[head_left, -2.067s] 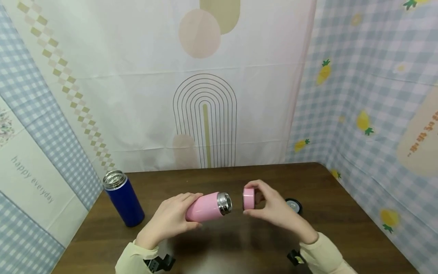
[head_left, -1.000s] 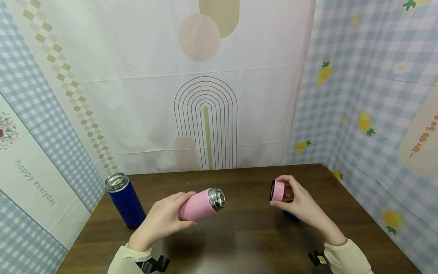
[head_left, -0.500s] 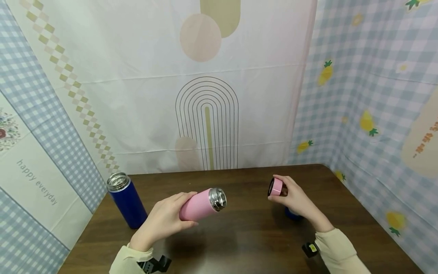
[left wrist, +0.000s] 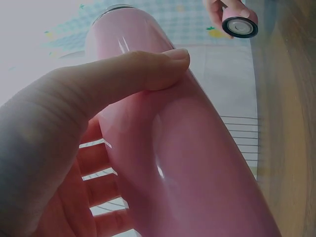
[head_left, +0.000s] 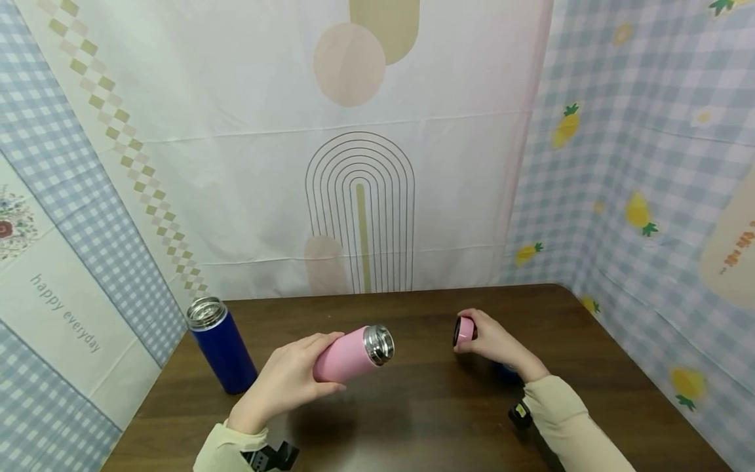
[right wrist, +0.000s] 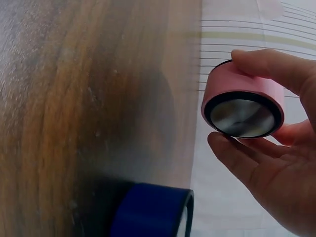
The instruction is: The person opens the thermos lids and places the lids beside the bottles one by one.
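Note:
A pink thermos bottle (head_left: 345, 356) is gripped by my left hand (head_left: 289, 375), tilted with its bare steel mouth (head_left: 379, 345) pointing right, above the table. In the left wrist view my thumb lies across the pink body (left wrist: 192, 163) and the fingers curl behind it. My right hand (head_left: 494, 341) pinches the pink bottle lid (head_left: 464, 331) between thumb and fingers, apart from the bottle. The right wrist view shows the lid's black rim and pale inner face (right wrist: 242, 118). A blue lid (right wrist: 148, 210) rests on the table by the right hand, largely hidden by it in the head view.
An uncapped dark blue thermos bottle (head_left: 225, 351) stands upright at the table's left side. The brown wooden table (head_left: 407, 419) ends at a back edge, with a patterned cloth (head_left: 265, 196) hanging behind. A checked cloth (head_left: 637, 262) hangs along the right.
My right hand carried the pink lid rightward from near the bottle mouth, then lowered it slightly and brought it a little left. The left hand holds the bottle almost in place.

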Motion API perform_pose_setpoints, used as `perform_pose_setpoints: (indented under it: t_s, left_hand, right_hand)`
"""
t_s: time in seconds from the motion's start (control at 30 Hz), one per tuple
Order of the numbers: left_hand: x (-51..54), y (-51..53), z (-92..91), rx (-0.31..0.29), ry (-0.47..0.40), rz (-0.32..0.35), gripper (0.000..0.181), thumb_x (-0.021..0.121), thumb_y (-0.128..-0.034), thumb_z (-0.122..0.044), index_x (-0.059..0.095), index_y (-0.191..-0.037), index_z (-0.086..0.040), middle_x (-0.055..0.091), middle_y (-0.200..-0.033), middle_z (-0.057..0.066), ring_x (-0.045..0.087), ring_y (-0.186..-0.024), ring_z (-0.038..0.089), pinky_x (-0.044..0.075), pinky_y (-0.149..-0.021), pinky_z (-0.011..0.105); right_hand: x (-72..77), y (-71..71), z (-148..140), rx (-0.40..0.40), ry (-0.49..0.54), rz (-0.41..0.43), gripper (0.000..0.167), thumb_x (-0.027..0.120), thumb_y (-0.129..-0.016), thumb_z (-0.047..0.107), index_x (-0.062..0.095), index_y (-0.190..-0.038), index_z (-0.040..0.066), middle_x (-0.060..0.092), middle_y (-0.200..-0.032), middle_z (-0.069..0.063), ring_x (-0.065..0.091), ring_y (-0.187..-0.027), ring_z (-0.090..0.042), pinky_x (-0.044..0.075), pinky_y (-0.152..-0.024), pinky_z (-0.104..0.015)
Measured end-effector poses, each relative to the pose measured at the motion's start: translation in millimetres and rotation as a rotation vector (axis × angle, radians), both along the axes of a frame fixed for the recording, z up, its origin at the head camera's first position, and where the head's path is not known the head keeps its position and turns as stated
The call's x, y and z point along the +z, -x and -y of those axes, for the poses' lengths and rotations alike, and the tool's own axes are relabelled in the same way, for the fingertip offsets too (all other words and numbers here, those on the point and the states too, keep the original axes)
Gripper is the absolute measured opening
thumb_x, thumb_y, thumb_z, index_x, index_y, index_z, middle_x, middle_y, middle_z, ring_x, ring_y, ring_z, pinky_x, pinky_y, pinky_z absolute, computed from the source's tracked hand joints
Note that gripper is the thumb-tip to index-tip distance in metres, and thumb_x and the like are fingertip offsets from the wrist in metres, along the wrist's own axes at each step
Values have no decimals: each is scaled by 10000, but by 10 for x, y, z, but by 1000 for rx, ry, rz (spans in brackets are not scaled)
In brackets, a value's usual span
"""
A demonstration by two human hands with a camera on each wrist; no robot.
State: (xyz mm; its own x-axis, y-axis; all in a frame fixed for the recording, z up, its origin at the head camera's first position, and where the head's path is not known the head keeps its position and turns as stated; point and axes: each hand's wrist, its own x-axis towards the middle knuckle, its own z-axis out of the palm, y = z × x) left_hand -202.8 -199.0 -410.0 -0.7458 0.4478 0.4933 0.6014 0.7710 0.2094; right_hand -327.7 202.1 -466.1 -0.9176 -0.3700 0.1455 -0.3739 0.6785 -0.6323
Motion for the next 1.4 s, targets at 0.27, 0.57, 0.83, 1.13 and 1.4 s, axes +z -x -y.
perform_pose_setpoints:
  t_s: [0.27, 0.57, 0.83, 1.13, 1.4]
  left_hand:
    - [-12, -1, 6, -3, 3, 4, 774, 925, -636, -458, 627, -1313, -229, 688, -1132, -84, 659, -902, 94, 541, -737, 365]
    - [2, -15, 15, 6, -5, 17, 785, 925, -632, -472, 628, -1316, -226, 687, -1166, -79, 661, -912, 98, 542, -743, 368]
    - [24, -26, 16, 24, -16, 38, 785, 922, -643, -479, 620, -1328, -245, 676, -1220, -76, 657, -956, 101, 543, -767, 374]
    - [27, -36, 21, 29, -29, 55, 780, 918, -653, -480, 614, -1335, -254, 671, -1229, -79, 654, -963, 99, 545, -772, 377]
    - [39, -45, 33, 75, -52, 85, 789, 913, -659, -494, 604, -1346, -259, 673, -1205, -73, 646, -945, 90, 541, -761, 363]
  right_hand:
    - [-64, 23, 39, 46, -62, 12, 751, 863, -722, 228, 523, -1327, -59, 611, -1190, -188, 588, -956, -251, 497, -809, -408]
    - [-109, 7, 34, 72, -51, 54, 733, 853, -759, 241, 511, -1338, -49, 637, -1128, -158, 600, -931, -229, 512, -781, -385]
    - [-106, 8, -25, 27, -43, 116, 739, 869, -760, 272, 513, -1341, -15, 649, -1130, -141, 605, -937, -224, 498, -768, -377]
    - [-70, -41, -46, -20, -25, 196, 736, 888, -747, 251, 512, -1305, -47, 637, -1136, -162, 610, -988, -271, 495, -821, -425]
    - [-65, -61, -97, -21, -59, 190, 690, 901, -728, 217, 535, -1237, -69, 659, -1081, -150, 634, -946, -277, 498, -816, -455]
